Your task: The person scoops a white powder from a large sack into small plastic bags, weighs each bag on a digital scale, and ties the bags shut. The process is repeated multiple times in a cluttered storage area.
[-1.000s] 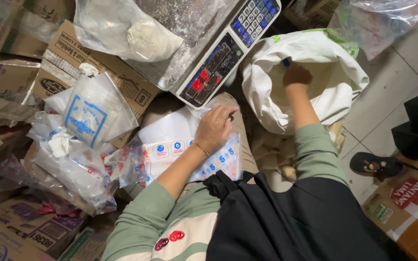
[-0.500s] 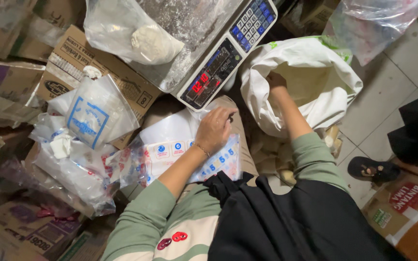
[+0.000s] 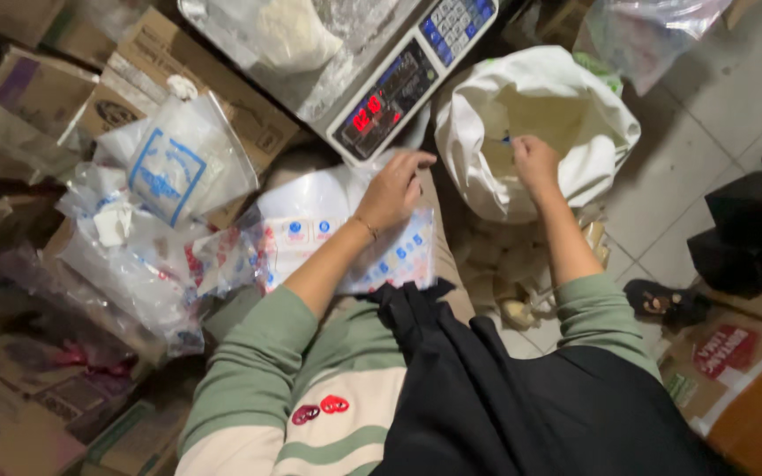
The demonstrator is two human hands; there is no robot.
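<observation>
The right hand (image 3: pixel 533 160) reaches over the rim into the open white cloth sack (image 3: pixel 575 167), its grip curled around something blue — what, I cannot tell. The left hand (image 3: pixel 394 187) lies on a stack of printed clear plastic bags (image 3: pixel 310 234), fingers loosely spread, just below the grey digital scale (image 3: pixel 416 70) — cardboard boxes (image 3: pixel 178 88) crowd the left edge.

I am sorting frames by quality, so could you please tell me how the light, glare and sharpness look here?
Head view: dim, uneven light, brightest on the white sack and floor tiles; boxes at left sit in shadow; the scale display glows red, digits bloomed; glare on the plastic bags; mild blur on the right hand, left hand sharper.
</observation>
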